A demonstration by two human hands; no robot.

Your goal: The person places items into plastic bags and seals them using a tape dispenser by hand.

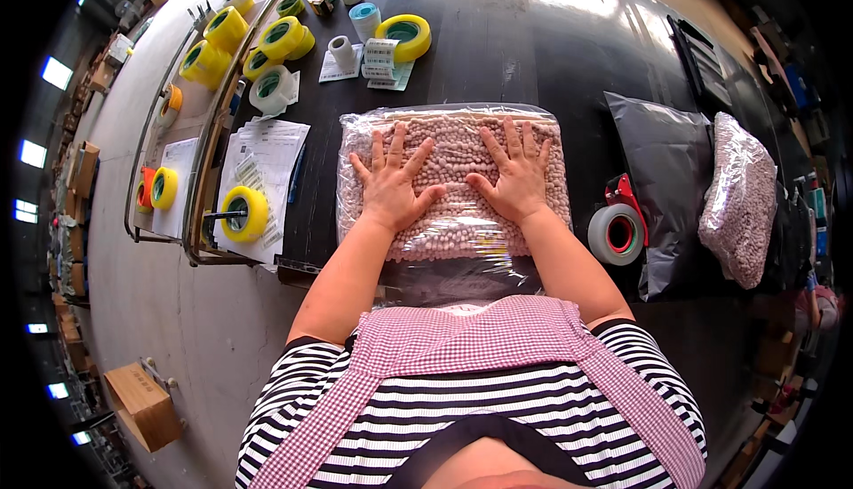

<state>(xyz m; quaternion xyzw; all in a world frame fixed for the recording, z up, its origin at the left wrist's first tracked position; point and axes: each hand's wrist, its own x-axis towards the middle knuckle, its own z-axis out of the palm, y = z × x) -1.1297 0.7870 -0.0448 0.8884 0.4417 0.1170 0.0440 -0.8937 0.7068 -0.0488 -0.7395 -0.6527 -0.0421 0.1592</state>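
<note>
In front of me a pink, nubby textile [453, 222] lies folded in a clear plastic bag [351, 129] on the black table. My left hand [391, 185] rests flat on the left half of the bag, fingers spread. On its right half lies my right hand [515, 174], also flat with the fingers apart. Neither hand grips anything. The bag's loose clear end [453, 283] hangs toward me at the table's near edge. Close to my right forearm is a tape dispenser [619, 227] with a red handle and a roll of tape.
To the right lie a grey plastic mailer bag [662, 187] and another bagged pink textile [740, 200]. Rolls of yellow tape [404, 38] and label rolls [379, 58] stand at the back left. A metal-framed rack [200, 160] and papers [258, 156] flank the table's left side.
</note>
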